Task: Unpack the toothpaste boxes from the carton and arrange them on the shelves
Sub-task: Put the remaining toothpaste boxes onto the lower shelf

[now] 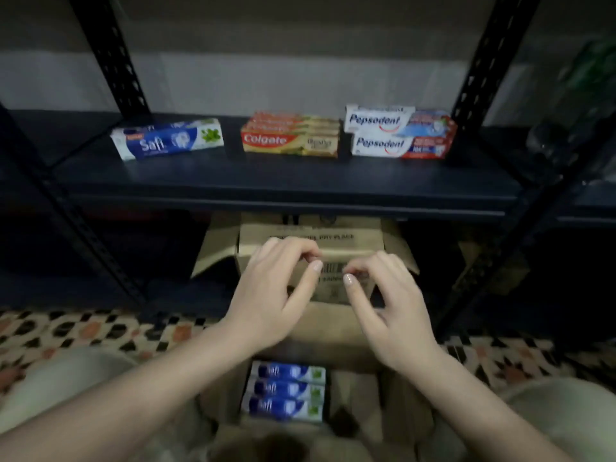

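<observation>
Both grips, left hand [266,295] and right hand [393,305], curl empty-fingered over the brown cardboard carton [333,325]; beyond them the dark shelf [283,181] carries Safi [166,141], Colgate [290,135] and Pepsodent [396,133] boxes, nearer lie three blue-white Safi toothpaste boxes [285,391].

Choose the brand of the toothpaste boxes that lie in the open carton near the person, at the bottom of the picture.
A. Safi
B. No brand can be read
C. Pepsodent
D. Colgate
A: the three blue and white Safi boxes in the near carton carry the same name and colours as the single Safi box on the shelf.
</observation>
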